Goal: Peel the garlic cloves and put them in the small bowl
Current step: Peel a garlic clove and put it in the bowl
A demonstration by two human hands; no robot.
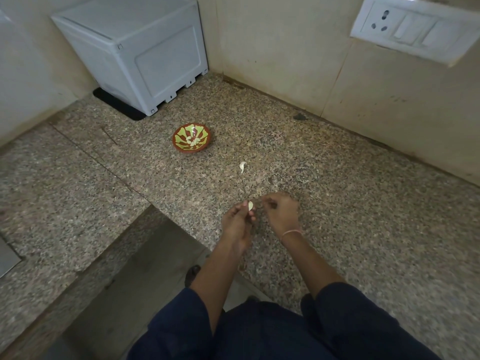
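Peeling is the step in hand, to judge by how both hands meet just above the near edge of the speckled stone counter (337, 203). Nearest, two forearms reach out of dark blue sleeves (345, 305). The left hand (237, 224) pinches a garlic clove (250, 206) at its fingertips, the pale clove standing up between thumb and fingers and looking mostly bare. The right hand (281, 213), with a thin thread band (292, 233) at the wrist, sits just beside it with its fingers curled inward towards the clove. Whether they nip a shred of skin is too small to tell. A little farther out, one whitish curved piece (242, 167) lies alone on the stone. It could be an unpeeled clove or a cast-off husk. Beyond that, well apart from the hands, the small bowl (191, 149) stands upright with several peeled cloves (193, 141) gathered in its middle. At the back a grey plastic box (135, 53) fills the corner, and a socket plate (415, 29) is on the right wall. The next move probably calls for stripping any last skin, then a forward reach with the left hand to drop the clove into the bowl, passing the loose piece.
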